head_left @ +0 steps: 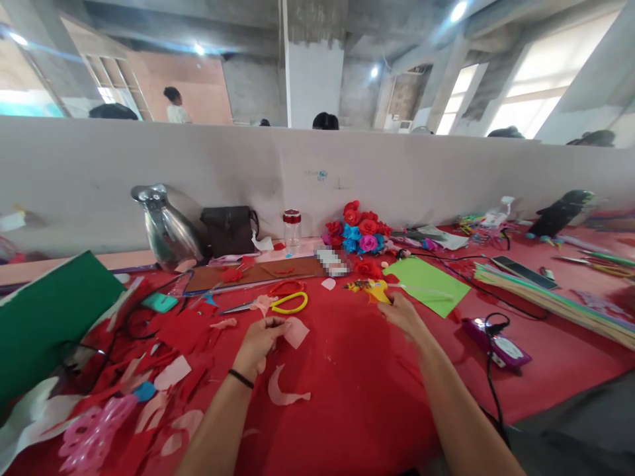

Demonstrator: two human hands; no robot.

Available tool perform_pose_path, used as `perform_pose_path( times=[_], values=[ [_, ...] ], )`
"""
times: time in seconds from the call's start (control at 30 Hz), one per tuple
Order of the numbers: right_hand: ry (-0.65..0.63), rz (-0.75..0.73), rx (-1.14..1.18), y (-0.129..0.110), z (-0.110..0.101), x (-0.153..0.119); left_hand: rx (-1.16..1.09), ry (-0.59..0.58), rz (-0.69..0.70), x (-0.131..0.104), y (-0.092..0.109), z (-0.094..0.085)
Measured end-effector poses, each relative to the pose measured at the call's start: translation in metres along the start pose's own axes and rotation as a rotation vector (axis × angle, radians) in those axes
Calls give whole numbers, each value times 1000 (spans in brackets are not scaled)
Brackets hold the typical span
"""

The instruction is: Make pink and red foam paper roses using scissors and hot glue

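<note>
Between the thumb and fingers of my left hand (260,344) is a pale pink paper petal (297,332). My right hand (401,313) is closed on the handle of a yellow hot glue gun (370,289), its nozzle pointing left. Just beyond my left hand lie scissors (290,303) with yellow handles. A curved pink paper scrap (284,390) rests on the red tabletop (342,410) below the petal. Another small pink petal (328,283) lies left of the glue gun's tip. Behind the gun is a bunch of red, blue and pink paper flowers (360,231).
Red and pink scraps (183,327) cover the left side, near a green board (54,324). A steel jug (166,228), dark bag (229,230) and glass jar (292,231) stand along the partition (208,158). To the right are green paper (429,285), a purple power strip (497,344) and cables.
</note>
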State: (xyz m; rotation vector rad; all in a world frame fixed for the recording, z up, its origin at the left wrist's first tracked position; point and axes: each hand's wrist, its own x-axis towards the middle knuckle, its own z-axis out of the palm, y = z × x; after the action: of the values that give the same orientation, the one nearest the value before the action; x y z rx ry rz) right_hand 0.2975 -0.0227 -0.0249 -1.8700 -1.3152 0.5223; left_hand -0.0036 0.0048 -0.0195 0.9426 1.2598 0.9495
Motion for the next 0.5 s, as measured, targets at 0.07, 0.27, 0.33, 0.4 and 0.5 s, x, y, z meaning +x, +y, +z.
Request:
perform_pose_path(
  times=[0.07, 0.27, 0.33, 0.4, 0.5],
  values=[
    [-19, 20, 91, -18, 9, 3, 6, 33, 10, 0, 0, 1],
    [-245, 129, 574, -54, 30, -4, 38, 66, 7, 3, -6, 4],
    [-226, 155, 663, -55, 34, -9, 47, 75, 3, 4, -7, 5],
    [-246, 138, 728, -54, 38, -14, 68, 102, -9, 5, -8, 6],
    [-401, 63, 709, -55, 39, -20, 67, 111, -21, 5, -8, 8]
  ],
)
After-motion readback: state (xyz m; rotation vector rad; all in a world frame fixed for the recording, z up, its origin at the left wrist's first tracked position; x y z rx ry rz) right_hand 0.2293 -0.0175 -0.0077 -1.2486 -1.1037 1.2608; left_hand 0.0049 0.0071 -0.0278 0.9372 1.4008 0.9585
